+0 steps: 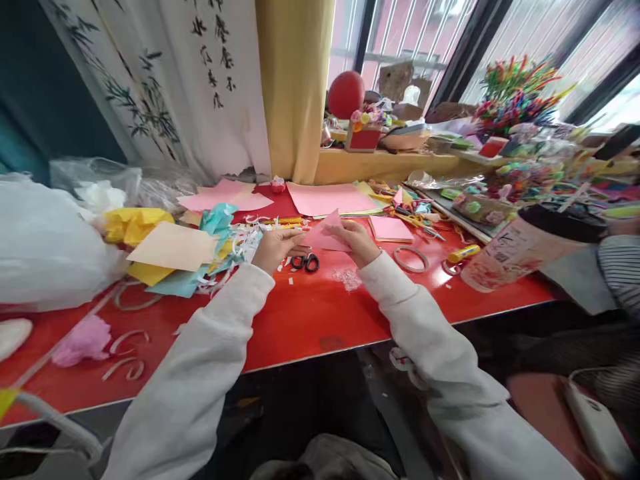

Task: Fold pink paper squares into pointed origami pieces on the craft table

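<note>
Between my hands, above the red table [300,313], is a pink sheet of paper [323,235] with a raised corner, apparently folded. My left hand [277,248] pinches its left edge, and my right hand [356,241] grips the right side with fingers bent over it. Black-handled scissors [306,263] lie just below my left hand, their blades hidden. To the right of my right hand sits a stack of pink square paper [391,229]. Larger pink sheets [330,199] lie behind my hands.
Crumpled coloured paper and shreds [220,227] pile up at left beside a white plastic bag [50,247]. At right are a tape roll [411,259], a yellow glue stick [464,253] and a tall drink cup [525,247]. Another person's striped sleeve [620,267] shows at the right edge.
</note>
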Motion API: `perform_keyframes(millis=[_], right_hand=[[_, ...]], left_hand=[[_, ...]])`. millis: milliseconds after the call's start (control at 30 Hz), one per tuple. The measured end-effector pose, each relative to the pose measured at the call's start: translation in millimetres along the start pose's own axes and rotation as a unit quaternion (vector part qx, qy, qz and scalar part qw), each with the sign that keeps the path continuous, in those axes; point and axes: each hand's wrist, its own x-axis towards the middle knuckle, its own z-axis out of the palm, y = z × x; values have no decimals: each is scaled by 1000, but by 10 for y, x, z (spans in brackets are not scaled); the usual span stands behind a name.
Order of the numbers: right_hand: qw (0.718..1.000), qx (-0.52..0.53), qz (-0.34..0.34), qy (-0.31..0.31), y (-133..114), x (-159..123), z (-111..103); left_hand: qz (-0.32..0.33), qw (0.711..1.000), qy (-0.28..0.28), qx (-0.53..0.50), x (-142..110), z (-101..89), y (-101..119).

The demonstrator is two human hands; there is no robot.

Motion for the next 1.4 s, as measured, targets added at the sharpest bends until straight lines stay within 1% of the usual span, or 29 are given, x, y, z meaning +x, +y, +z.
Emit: perform_keyframes(millis=[100, 167, 267, 400, 467, 567, 667, 833, 933, 1067, 1200, 1400], right_hand=[[999, -14, 27, -38, -37, -27, -14], [998, -27, 25, -55, -30, -24, -35], [997, -41, 3, -62, 17, 7, -75], [997, -34, -17, -70, 54, 33, -105], [997, -33, -16, -71, 39, 26, -106], [996, -42, 10, -82, -1, 0, -94], [996, -57, 16, -71, -8, -7, -83], [996, -68, -18, -50, 49, 30, -98], [996, -71, -29, -48, 54, 38, -108], [995, -80, -43, -40, 35, 34, -120], [995, -89, -47, -30, 27, 34, -124], [995, -88, -30, -20, 7, 13, -91]], left_hand=[[7, 1000, 8, 0, 10, -14, -12], [11, 1000, 6, 2, 9, -15, -14], [16, 1000, 1, 3, 0, -7, -7], [26, 1000, -9, 4, -9, 3, 5], [32, 999, -8, 7, -9, 9, 6], [39, 999, 5, 20, -14, 24, 7], [48, 998, 7, 36, -28, 46, 12], [58, 997, -12, 53, -32, 46, 6], [37, 997, -33, 56, -13, 16, -7], [5, 997, -43, 58, 0, -25, -11], [14, 997, -52, 60, -11, -33, 2], [30, 997, -37, 68, -20, -14, 13]])
